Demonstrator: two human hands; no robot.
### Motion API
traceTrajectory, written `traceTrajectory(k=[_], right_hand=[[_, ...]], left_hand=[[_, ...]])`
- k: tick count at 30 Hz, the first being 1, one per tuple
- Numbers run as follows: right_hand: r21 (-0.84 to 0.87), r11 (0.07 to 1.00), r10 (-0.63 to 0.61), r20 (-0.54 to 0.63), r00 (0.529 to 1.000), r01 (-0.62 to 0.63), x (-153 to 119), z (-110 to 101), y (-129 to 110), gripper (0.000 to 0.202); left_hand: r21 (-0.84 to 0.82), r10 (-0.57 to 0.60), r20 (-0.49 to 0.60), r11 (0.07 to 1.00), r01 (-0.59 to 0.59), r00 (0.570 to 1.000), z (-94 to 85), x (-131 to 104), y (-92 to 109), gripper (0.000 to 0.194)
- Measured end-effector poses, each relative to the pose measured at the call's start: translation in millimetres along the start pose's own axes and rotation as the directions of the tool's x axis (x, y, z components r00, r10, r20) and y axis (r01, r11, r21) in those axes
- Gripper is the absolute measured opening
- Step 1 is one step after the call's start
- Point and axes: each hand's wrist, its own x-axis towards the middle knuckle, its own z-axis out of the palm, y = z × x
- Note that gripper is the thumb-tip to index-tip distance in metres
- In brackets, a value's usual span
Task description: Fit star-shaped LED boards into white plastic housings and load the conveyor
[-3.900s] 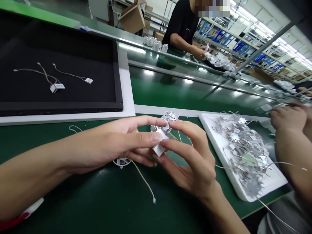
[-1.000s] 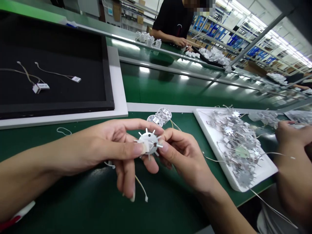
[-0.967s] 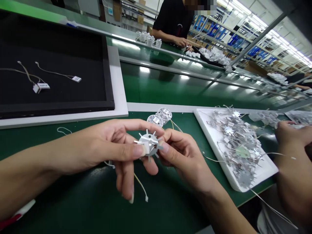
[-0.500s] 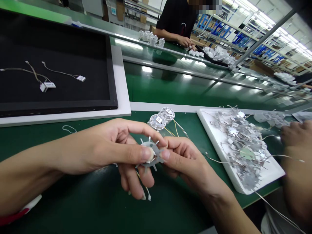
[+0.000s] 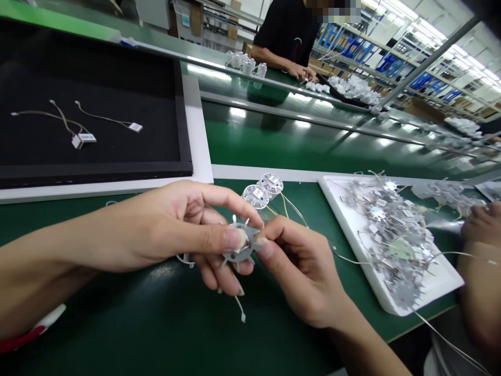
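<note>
Between my two hands is a grey round plate point(image 5: 239, 251) with short prongs sticking out around its rim. My left hand point(image 5: 195, 230) grips it, the thumb lying over its middle on a small white part. The thumb and index finger of my right hand point(image 5: 295, 266) pinch the plate's right edge. A thin wire with a small white connector point(image 5: 243, 316) hangs below my left fingers. Just behind my hands, two round clear pieces point(image 5: 256, 196) with white labels and wires lie on the green table point(image 5: 188, 324). Another clear piece point(image 5: 187, 260) is partly hidden under my left hand.
On the right, a white tray point(image 5: 344, 230) holds a heap of similar pronged plates and wires. A black tray point(image 5: 129, 68) with several wired parts is at the left. A person's hand point(image 5: 483, 224) is at the right edge; another person point(image 5: 285, 36) works across the line.
The plate has tilted and turned slightly between my fingers. My right hand's fingers have shifted at its edge. The view has moved slightly, and the clear piece under my left hand shows more.
</note>
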Motion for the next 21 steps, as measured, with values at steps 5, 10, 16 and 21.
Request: traceTrajectory(k=[5, 10, 16, 21], right_hand=[[0.016, 0.999, 0.052, -0.003, 0.999, -0.052, 0, -4, -2, 0.02], [0.202, 0.947, 0.246, 0.046, 0.968, -0.25, 3, -7, -8, 0.023], [0.224, 0.928, 0.298, 0.028, 0.954, -0.297, 7, 1, -8, 0.033], [0.218, 0.929, 0.305, -0.003, 0.952, -0.298, 10, -1, -1, 0.034]], left_hand=[[0.084, -0.023, -0.084, 0.996, 0.03, 0.996, 1.3, -4, 3, 0.046], [0.209, 0.033, -0.076, 0.978, -0.017, 0.997, -2.5, -5, 4, 0.034], [0.427, 0.043, -0.18, 0.903, 0.038, 0.983, 2.1, -6, 10, 0.029], [0.583, 0.077, -0.269, 0.806, 0.099, 0.96, 4.7, -14, 4, 0.056]])
